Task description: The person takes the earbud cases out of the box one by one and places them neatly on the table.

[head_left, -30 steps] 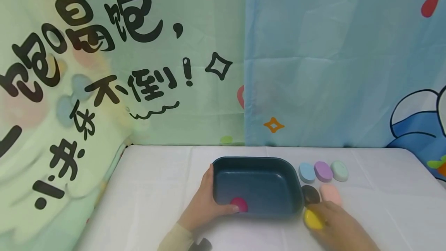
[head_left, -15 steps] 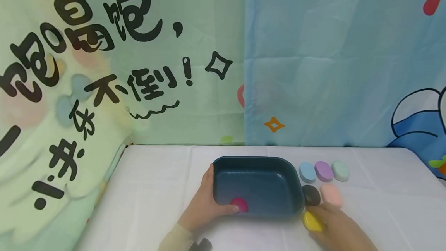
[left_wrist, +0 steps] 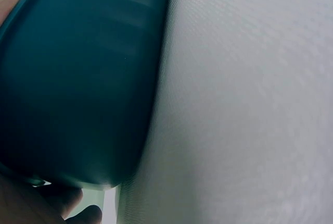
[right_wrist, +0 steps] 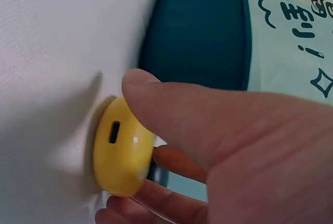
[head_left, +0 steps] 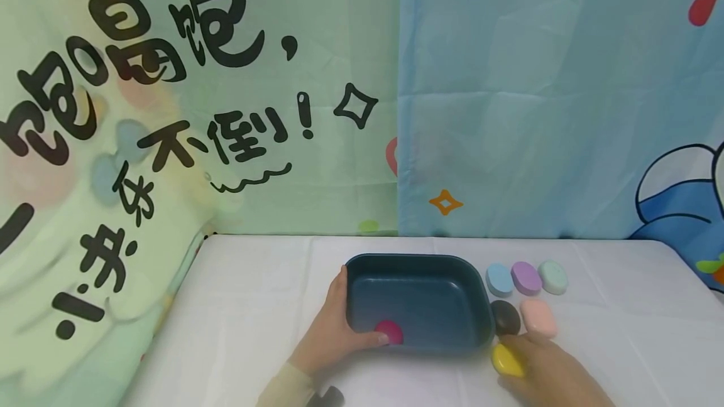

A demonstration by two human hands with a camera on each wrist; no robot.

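Observation:
A deep dark teal tub (head_left: 418,306) stands on the white table, tilted toward me or seen from above. My left hand (head_left: 336,328) grips its near left corner, thumb along the front rim and fingers on the left side. Inside the tub, near that thumb, lies a pink-red round piece (head_left: 391,331). To the right of the tub, my right hand (head_left: 545,369) holds a smooth yellow oval case (right_wrist: 122,148) between thumb and fingers, low at the tabletop. One small dark slot shows on its side in the right wrist view.
Beside the tub's right wall sit a black round piece (head_left: 505,317) and a pink one (head_left: 538,317). Behind them stand light blue (head_left: 499,279), purple (head_left: 526,278) and mint (head_left: 552,277) pieces. Printed cloth (head_left: 339,174) hangs behind the table.
Over the last second the right hand and the yellow case shift only very slightly. The left hand and the tub stay where they were.

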